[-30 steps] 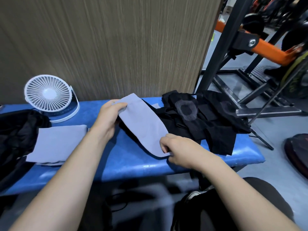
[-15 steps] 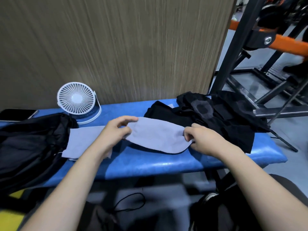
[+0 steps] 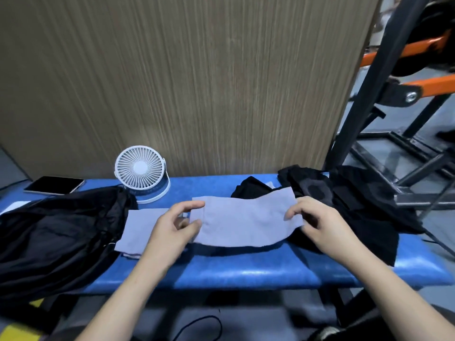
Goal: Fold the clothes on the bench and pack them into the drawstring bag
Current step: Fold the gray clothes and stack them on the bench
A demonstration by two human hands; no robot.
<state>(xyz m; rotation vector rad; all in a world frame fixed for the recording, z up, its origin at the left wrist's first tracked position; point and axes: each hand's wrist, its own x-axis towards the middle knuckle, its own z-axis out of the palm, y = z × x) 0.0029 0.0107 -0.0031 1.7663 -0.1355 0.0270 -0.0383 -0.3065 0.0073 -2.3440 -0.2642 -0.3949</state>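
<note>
sock lies flat across mid-bench, its 3 o'clock end over the black clothes. my left hand pinches its 9 o'clock edge; my right hand curls at the other end, grip unclear. i'd square the edges, then set it on the folded grey piece beside the drawstring bag.
</note>
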